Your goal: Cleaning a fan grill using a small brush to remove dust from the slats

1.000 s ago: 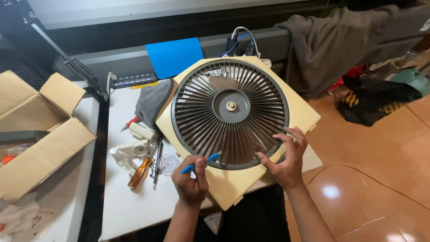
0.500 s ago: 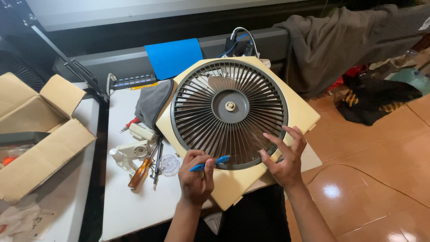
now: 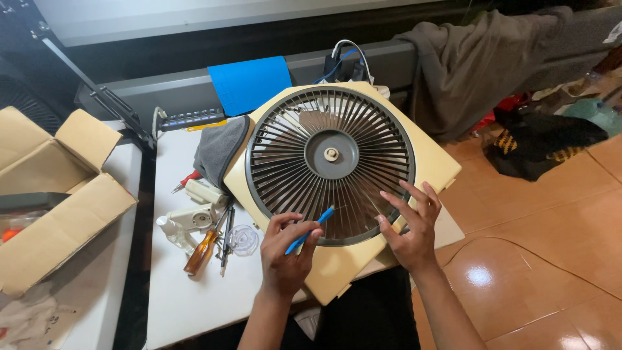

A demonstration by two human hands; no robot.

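Note:
A cream square box fan (image 3: 337, 269) lies flat on the white table (image 3: 188, 304), its round dark grille (image 3: 330, 165) facing up. My left hand (image 3: 285, 256) pinches a thin blue tool (image 3: 311, 229) whose tip rests at the grille's near rim. Fingers spread, my right hand (image 3: 409, 223) presses on the grille's lower right edge and holds nothing.
Left of the fan lie a grey cloth (image 3: 217, 149), a brown-handled screwdriver (image 3: 201, 246), white plastic parts (image 3: 191, 217) and a clear round cap (image 3: 243, 238). An open cardboard box (image 3: 58, 201) sits far left. A blue sheet (image 3: 249, 83) and a power strip (image 3: 188, 119) are behind; tiled floor (image 3: 538, 259) at right.
My left hand has risen from the fan's near corner to the grille rim, turning the blue tool to point up and right. The right hand's fingers spread slightly on the grille.

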